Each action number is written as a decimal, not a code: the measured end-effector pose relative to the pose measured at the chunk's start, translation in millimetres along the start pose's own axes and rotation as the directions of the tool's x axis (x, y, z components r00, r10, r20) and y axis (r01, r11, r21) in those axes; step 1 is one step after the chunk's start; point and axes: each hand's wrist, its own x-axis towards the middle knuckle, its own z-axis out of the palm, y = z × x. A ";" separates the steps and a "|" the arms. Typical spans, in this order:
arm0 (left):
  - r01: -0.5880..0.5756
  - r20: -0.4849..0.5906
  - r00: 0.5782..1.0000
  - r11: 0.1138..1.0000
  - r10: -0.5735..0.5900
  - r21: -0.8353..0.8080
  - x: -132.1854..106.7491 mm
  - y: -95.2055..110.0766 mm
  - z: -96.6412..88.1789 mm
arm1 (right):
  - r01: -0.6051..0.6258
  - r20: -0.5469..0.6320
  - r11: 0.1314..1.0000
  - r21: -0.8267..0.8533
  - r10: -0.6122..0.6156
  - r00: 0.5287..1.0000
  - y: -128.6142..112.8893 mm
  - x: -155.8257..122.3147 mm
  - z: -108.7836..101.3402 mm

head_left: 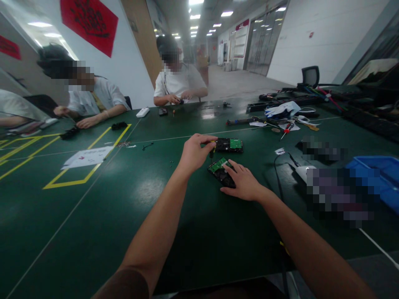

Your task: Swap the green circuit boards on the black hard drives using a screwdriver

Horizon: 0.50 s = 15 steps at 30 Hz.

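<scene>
My left hand is closed in a pinch around the upper part of a small yellow and black screwdriver. The tool stands upright with its tip down at the far left part of a hard drive. This drive lies at an angle, its green circuit board facing up. My right hand grips the drive's right end, thumb along the near edge and fingers over the top. Just beyond lies a second hard drive, also with a green board showing. The screwdriver's tip is too small to make out.
On the right are a blue tray, a black cable, a red-handled tool and white gloves. Papers lie inside yellow tape at left. Across the green table, several people sit working.
</scene>
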 end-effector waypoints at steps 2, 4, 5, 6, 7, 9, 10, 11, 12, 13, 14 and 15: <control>-0.016 0.003 1.000 1.000 0.016 -0.002 0.0 0.0 0.1 | 0.004 -0.005 1.000 -0.002 -0.004 1.000 0.2 0.2 0.4; -0.036 0.006 0.999 0.999 0.036 -0.009 -0.2 -1.1 1.8 | 0.007 -0.009 1.000 -0.006 -0.007 1.000 0.9 0.5 1.3; -0.036 0.004 0.999 0.999 0.036 -0.014 -0.5 -1.9 3.1 | 0.009 -0.010 1.000 -0.008 -0.009 1.000 1.2 0.6 1.8; -0.027 0.003 1.000 0.999 0.027 -0.021 -0.8 -2.7 4.4 | 0.009 -0.011 1.000 -0.007 -0.009 1.000 1.5 0.6 2.2; -0.010 0.003 1.000 0.999 0.010 -0.031 -1.1 -3.5 5.7 | 0.009 -0.014 1.000 -0.006 -0.009 1.000 1.7 0.6 2.5; 0.024 0.015 1.000 0.998 -0.023 -0.062 -1.6 -5.0 7.6 | 0.007 -0.011 1.000 -0.004 -0.007 1.000 1.7 0.5 2.8; 0.032 0.025 0.999 0.996 -0.031 -0.079 -1.7 -5.7 8.1 | 0.006 -0.009 1.000 -0.004 -0.006 1.000 1.6 0.4 2.7; 0.033 0.035 0.999 0.995 -0.030 -0.094 -1.8 -6.2 8.3 | 0.005 -0.006 1.000 -0.003 -0.005 1.000 1.4 0.4 2.6; 0.032 0.043 0.999 0.994 -0.028 -0.106 -1.9 -6.7 8.4 | 0.005 -0.005 1.000 -0.002 -0.005 1.000 1.1 0.3 2.4; 0.033 0.051 0.998 0.993 -0.027 -0.117 -1.9 -7.0 8.4 | 0.005 -0.004 1.000 -0.002 -0.005 1.000 0.9 0.3 2.1; 0.036 0.057 0.998 0.991 -0.029 -0.126 -1.9 -7.1 8.3 | 0.004 -0.004 1.000 -0.002 -0.004 1.000 0.7 0.3 1.9; 0.040 0.058 0.998 0.991 -0.033 -0.131 -2.0 -7.1 8.2 | 0.002 -0.004 1.000 -0.003 -0.002 1.000 0.5 0.4 1.6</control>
